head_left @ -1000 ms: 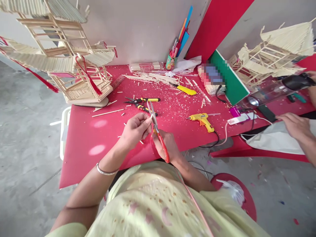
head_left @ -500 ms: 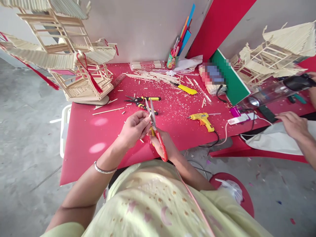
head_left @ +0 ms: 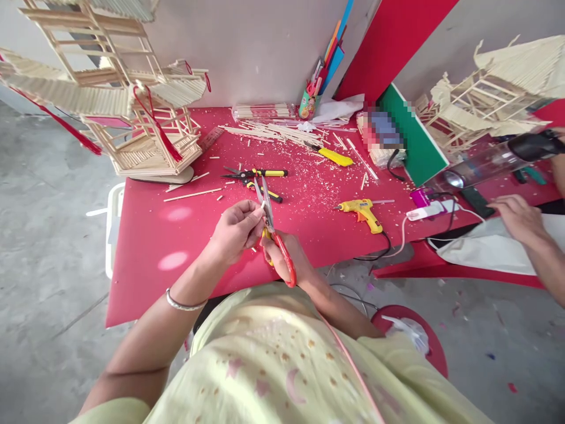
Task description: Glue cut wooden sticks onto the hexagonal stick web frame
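Note:
My left hand [head_left: 238,229] pinches a short pale wooden stick [head_left: 263,205], its tip showing beyond the fingers at the scissor blades. In my right hand [head_left: 286,253] is a pair of scissors [head_left: 268,215] with red and yellow handles, blades pointing away from me and slightly apart. Both hands are held close together over the front of the red table [head_left: 145,235]. Just beyond the blades lie black-and-yellow pliers [head_left: 270,173] and a second such tool [head_left: 271,195].
A stick-built pagoda model [head_left: 154,153] stands at left. Loose sticks [head_left: 273,131], a yellow utility knife [head_left: 335,156] and a yellow glue gun [head_left: 362,214] lie on the table. At right, another person's hand [head_left: 518,218] is near a clear bottle [head_left: 489,160] and a second model [head_left: 494,100].
Both hands, with the scissors and stick, have shifted slightly left. The scissor blades look a little more spread. The view has moved slightly.

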`<state>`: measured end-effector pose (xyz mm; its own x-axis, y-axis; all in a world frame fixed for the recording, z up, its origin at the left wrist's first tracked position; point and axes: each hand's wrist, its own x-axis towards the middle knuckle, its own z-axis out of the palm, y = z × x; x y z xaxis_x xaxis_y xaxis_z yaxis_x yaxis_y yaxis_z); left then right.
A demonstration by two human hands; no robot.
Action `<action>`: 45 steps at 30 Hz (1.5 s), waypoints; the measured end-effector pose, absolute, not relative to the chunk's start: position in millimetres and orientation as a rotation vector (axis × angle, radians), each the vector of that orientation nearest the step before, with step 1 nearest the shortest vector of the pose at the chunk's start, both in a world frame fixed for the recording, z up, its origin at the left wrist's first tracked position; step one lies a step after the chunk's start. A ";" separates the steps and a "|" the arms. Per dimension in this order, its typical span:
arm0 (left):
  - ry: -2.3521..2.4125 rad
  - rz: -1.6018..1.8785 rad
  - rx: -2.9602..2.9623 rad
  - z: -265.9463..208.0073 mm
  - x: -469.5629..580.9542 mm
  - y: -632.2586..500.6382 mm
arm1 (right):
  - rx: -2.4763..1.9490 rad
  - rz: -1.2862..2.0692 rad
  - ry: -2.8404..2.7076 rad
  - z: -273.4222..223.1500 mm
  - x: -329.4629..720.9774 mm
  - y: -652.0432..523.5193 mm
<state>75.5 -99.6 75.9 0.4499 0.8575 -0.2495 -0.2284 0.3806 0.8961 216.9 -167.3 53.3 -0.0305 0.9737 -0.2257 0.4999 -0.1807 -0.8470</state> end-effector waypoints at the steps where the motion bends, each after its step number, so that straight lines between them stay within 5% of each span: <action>1: 0.816 0.802 0.925 75.9 75.2 -100.0 | -1.684 1.181 -1.533 53.0 217.2 -167.3; 32: 0.778 0.906 0.788 54.3 83.3 -96.4 | -1.235 1.259 -0.910 50.3 223.5 -134.8; 45: 0.901 0.443 1.186 58.9 53.7 -65.8 | -1.446 1.023 -1.656 70.2 271.9 -115.9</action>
